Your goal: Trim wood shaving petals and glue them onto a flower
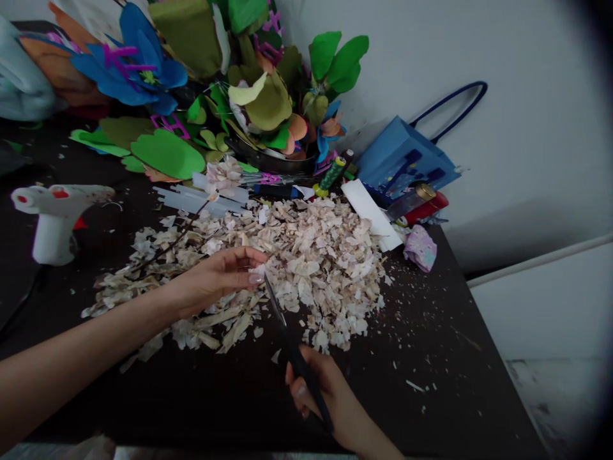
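Observation:
My left hand (218, 281) pinches a small pale petal (259, 271) between thumb and fingertips, over a heap of dry whitish petals (316, 255). My right hand (330, 390) is wrapped round the black handles of a pair of scissors (286, 332). The scissor blades point up and away, their tips right beside the petal; whether they touch it I cannot tell. Behind my left hand, a thin brown stem (184, 231) lies across the heap. A flower of pale petals (224, 176) rests beyond it, near some translucent glue sticks (194, 199).
A white glue gun (55, 220) stands at the left. At the back are green foam leaves (167, 153), a blue foam flower (136, 61) and a dark pan (282, 160). A blue bag (407, 160) leans on the wall, near a green thread spool (331, 176) and a white strip (371, 214).

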